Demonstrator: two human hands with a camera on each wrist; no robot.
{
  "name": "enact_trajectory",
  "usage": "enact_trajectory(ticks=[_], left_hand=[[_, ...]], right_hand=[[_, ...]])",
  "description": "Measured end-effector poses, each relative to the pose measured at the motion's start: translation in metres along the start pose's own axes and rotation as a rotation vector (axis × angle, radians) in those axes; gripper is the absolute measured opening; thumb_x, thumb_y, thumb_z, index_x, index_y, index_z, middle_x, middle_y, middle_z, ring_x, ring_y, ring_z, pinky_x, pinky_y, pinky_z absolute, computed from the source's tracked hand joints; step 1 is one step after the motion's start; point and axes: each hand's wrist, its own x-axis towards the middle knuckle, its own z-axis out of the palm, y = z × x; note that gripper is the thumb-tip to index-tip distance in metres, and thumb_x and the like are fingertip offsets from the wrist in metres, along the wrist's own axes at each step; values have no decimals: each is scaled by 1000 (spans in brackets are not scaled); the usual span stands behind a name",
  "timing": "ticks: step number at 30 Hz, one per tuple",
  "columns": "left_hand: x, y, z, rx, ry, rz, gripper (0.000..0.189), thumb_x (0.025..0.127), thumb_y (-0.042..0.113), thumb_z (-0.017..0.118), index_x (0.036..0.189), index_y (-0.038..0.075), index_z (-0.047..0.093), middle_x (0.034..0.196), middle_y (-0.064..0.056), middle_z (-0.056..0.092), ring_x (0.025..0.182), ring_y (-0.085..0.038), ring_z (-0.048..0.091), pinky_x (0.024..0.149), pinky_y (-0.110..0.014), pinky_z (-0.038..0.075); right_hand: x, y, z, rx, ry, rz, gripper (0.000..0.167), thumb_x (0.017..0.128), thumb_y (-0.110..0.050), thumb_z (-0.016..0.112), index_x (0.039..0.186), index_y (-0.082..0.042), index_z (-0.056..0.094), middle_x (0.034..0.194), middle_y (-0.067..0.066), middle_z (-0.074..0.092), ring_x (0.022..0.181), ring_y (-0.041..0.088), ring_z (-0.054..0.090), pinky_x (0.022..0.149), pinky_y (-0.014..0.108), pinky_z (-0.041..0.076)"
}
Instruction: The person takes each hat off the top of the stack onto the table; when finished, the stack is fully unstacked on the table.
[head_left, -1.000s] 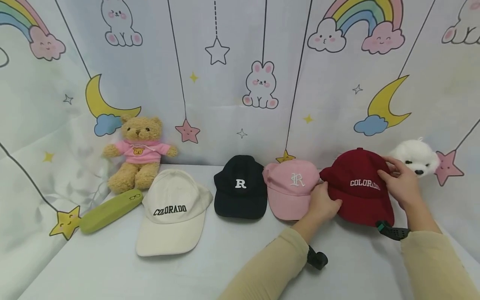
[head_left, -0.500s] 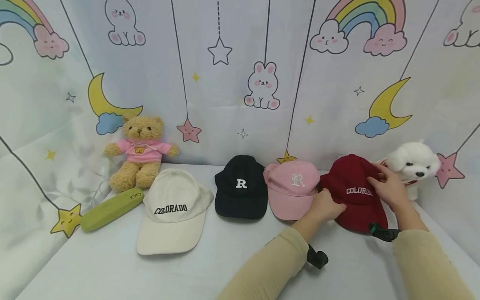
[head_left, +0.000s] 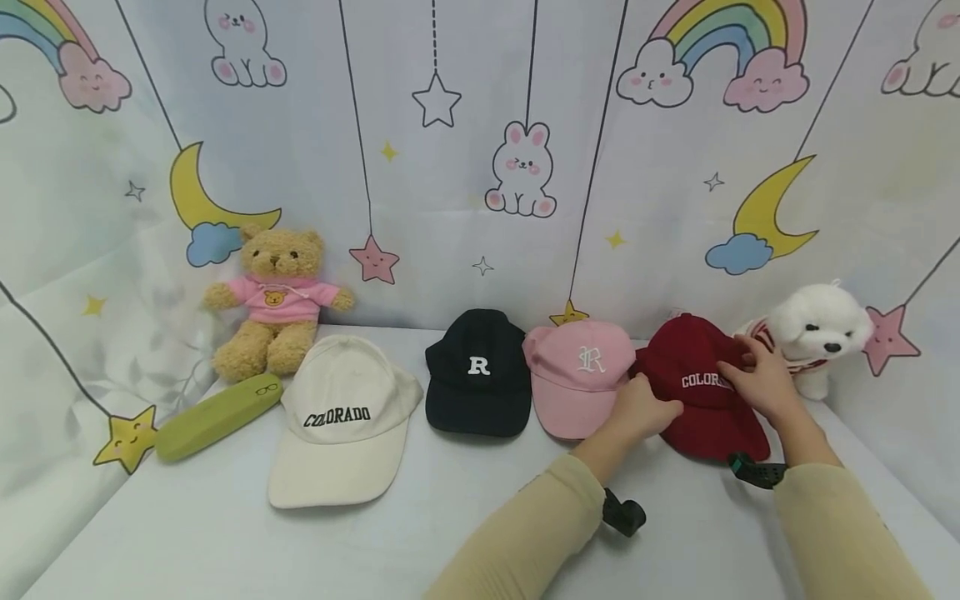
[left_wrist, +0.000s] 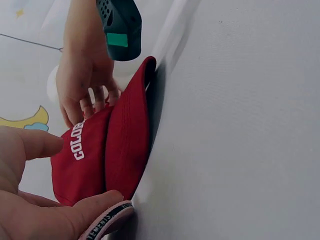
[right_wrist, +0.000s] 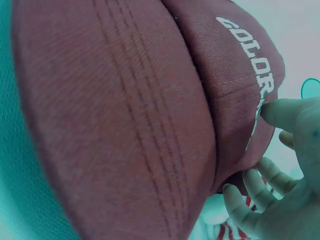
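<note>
A red baseball cap (head_left: pixel 693 392) with white lettering sits at the right end of a row of caps. My left hand (head_left: pixel 639 410) holds its left side, the thumb lying by the brim in the left wrist view. On the other side, my right hand (head_left: pixel 761 379) pinches the crown: thumb (right_wrist: pixel 285 112) over the last letters, fingers at the cap's lower side edge. Close by my left hand is a pink cap (head_left: pixel 581 379), partly covered by that hand. A black cap (head_left: pixel 477 375) and a cream cap (head_left: pixel 341 433) lie farther left.
A white plush dog (head_left: pixel 817 325) stands behind my right hand. At the far left sit a teddy bear (head_left: pixel 277 292) in a pink hoodie and a long green pouch (head_left: pixel 217 421) marked with glasses. A printed cloth (head_left: pixel 450 183) hangs behind the white table (head_left: pixel 337 554).
The red cap has come down and slightly left, both hands staying on it. More of the plush dog shows now. The other caps keep their places.
</note>
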Motion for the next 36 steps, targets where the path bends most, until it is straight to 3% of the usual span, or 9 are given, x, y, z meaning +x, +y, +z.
enact_trajectory(ticks=[5,8,12,16,23,29,33,36], left_hand=[[-2,-2,-6,-95,-5,-13,46,86,23,78,127,8,61,109,0,64,95,-11,57,84,-33,55],[-3,-3,-10,-136,-1,-29,50,87,23,78,131,10,59,113,0,64,95,-12,58,79,-36,57],[-5,-4,-18,-190,1,-25,59,86,24,79,139,11,55,121,0,62,104,-14,58,83,-38,57],[-7,-6,-27,-214,-18,7,63,86,26,80,141,13,53,123,0,60,109,-13,56,91,-35,53],[-9,-11,-48,-249,-58,107,65,88,29,78,145,13,51,127,-1,60,100,-8,59,83,-26,52],[-12,-16,-70,-294,-77,144,67,89,31,77,148,17,48,133,2,59,117,-16,60,87,-27,53],[-13,-20,-85,-289,-78,170,67,90,31,77,148,18,48,132,5,58,117,-15,59,88,-28,53],[-13,-24,-96,-293,-84,209,67,91,29,76,149,15,46,135,0,57,115,-15,59,87,-27,53]], right_hand=[[0,-4,-2,22,2,-37,66,103,-22,54,149,16,25,133,47,37,119,63,42,93,72,40],[0,-8,-3,39,4,-59,68,103,-24,56,151,14,25,134,48,37,119,64,43,92,73,41],[-2,-14,-5,37,-10,-78,73,101,-29,60,151,12,26,134,47,39,118,64,45,90,73,42],[-5,-18,-6,14,-27,-84,76,100,-32,62,152,11,26,135,46,39,118,64,43,89,73,42],[-13,-20,-2,-15,-66,-65,87,97,-39,67,155,7,21,138,40,34,124,60,35,90,73,42],[-16,-20,2,-55,-80,-46,96,92,-42,72,157,3,18,142,43,24,130,62,19,88,78,32],[-17,-19,6,-102,-98,-16,106,87,-47,76,158,0,13,143,47,14,129,66,13,87,80,27],[-18,-18,9,-134,-104,-9,110,84,-47,79,158,0,12,141,48,12,128,67,11,88,79,24]])
